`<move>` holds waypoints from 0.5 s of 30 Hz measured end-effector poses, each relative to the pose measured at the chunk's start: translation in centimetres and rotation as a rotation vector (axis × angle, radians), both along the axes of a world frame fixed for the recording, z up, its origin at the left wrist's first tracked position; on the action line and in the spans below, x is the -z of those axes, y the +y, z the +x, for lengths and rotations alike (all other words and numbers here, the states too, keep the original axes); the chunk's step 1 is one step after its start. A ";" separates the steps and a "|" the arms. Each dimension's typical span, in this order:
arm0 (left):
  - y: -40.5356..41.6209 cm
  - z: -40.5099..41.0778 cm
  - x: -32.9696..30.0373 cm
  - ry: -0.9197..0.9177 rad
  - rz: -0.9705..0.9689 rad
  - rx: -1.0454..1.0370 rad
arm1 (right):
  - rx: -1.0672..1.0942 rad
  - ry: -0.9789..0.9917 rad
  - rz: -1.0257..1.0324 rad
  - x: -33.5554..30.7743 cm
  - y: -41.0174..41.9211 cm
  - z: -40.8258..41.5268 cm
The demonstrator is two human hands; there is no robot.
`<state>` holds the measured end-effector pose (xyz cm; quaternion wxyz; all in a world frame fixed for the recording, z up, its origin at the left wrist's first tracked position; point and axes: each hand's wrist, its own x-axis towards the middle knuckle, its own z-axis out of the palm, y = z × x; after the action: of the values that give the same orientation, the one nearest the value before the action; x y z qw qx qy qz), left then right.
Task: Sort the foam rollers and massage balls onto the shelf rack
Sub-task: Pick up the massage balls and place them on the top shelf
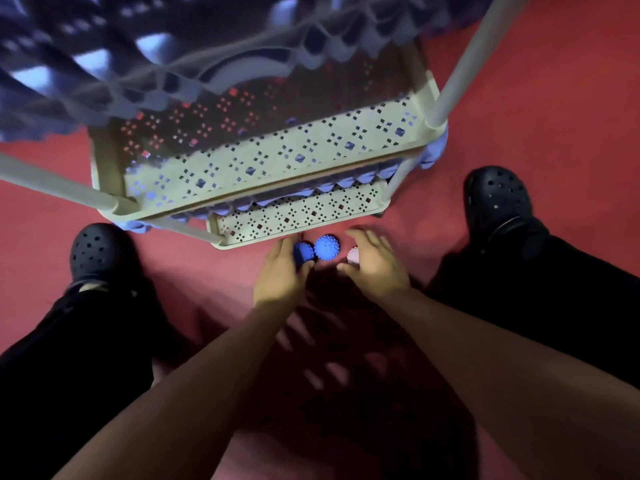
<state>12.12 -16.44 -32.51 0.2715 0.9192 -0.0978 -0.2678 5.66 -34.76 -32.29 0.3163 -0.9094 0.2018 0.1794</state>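
Head view is showing three spiky massage balls lying on the red floor (519, 98) just before the shelf rack (284, 157): the left hand (280, 271) is gripping one blue ball (303, 253), the right hand (375, 263) is cupping a pale ball (353, 255), and another blue ball (327, 247) is sitting free between them. They are probably light, nubbed and grippy, best palmed whole.

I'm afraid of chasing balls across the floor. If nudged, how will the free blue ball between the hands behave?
The middle blue ball is round and lies loose on the flat red floor, so it will probably roll. Its nubs may slow it a little and give fingers grip. It looks small beside the left hand, so it is likely light.
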 end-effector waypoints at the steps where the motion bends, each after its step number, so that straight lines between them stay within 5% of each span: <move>1: 0.0 0.1 0.3 0.004 0.000 -0.014 | -0.002 0.002 0.006 0.3 -0.1 0.1; 15: 2.0 0.5 0.2 0.091 -0.049 -0.229 | -0.072 0.154 0.186 1.6 0.6 2.3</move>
<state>12.58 -14.48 -32.67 0.3267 0.9044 0.0136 -0.2741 7.92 -34.18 -33.86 0.3763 -0.8663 0.1752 0.2778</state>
